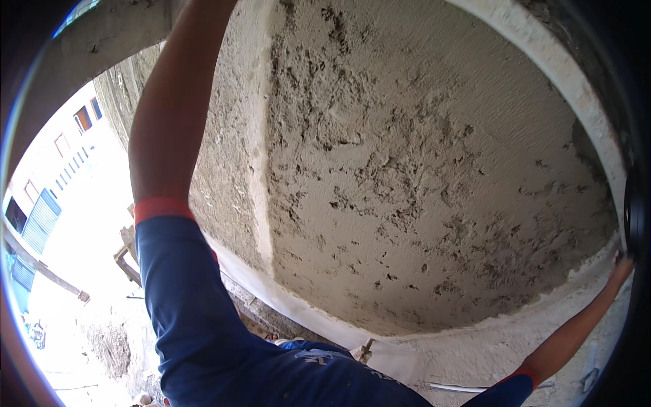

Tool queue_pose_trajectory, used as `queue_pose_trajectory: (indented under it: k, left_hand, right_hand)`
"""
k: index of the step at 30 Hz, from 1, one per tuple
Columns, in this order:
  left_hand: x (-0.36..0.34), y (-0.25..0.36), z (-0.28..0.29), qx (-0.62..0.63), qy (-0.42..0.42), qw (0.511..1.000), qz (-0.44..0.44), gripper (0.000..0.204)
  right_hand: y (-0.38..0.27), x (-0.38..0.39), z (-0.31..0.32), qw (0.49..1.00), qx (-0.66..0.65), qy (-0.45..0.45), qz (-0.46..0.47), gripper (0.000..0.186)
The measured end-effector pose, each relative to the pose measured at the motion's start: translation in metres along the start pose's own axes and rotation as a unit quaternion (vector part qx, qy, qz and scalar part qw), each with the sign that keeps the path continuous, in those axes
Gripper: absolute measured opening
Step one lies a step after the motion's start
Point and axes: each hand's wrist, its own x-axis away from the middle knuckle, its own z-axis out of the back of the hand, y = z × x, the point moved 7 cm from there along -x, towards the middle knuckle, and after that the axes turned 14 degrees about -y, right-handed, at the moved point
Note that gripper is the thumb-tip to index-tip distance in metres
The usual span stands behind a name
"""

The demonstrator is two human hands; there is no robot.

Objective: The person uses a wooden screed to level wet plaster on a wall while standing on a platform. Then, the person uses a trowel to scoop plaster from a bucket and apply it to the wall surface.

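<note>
At the far right edge, we see a dark rounded thing (634, 217) by our right hand (622, 264); we cannot tell how wide its fingers are or whether they grip it. Our left arm (168, 122) runs past the top edge, leaving the left hand and its fingers unseen. Between our arms spreads the rough, pitted plaster wall (407, 163).

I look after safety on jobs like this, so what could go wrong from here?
Balance might suffer: the left arm reaches up past the picture's top edge while the right hand is stretched far out to the right. The wall is rough and pitted, so loose bits could perhaps break off. Its dark hollows may also leave an uneven surface if they stay unfilled.
</note>
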Motion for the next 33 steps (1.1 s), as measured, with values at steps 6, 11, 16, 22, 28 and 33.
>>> queue_pose_trajectory:
  k: [6,11,16,22,28,33]
  left_hand:
    - [0.083,-0.096,0.040,-0.021,-0.015,0.995,0.097,0.032]
    - [0.148,-0.138,0.078,0.011,0.017,0.986,0.168,0.039]
    - [0.202,-0.193,0.106,-0.038,0.057,0.967,0.247,0.043]
    - [0.293,-0.296,0.156,-0.021,0.071,0.933,0.352,0.046]
    - [0.396,-0.398,0.193,0.007,0.074,0.908,0.412,0.049]
    - [0.446,-0.465,0.219,0.079,0.116,0.919,0.368,0.047]
  right_hand:
    - [-0.027,0.161,-0.055,0.992,0.030,0.057,-0.106,0.051]
    - [-0.034,0.233,-0.082,0.996,0.011,0.047,-0.075,0.052]
    - [0.003,0.277,-0.087,0.990,0.052,0.030,-0.127,0.044]
    - [0.047,0.368,-0.097,0.998,0.044,-0.003,-0.048,0.048]
    - [0.152,0.470,-0.110,0.993,0.005,0.023,-0.114,0.072]
    - [0.210,0.532,-0.116,0.986,-0.081,0.067,-0.129,0.071]
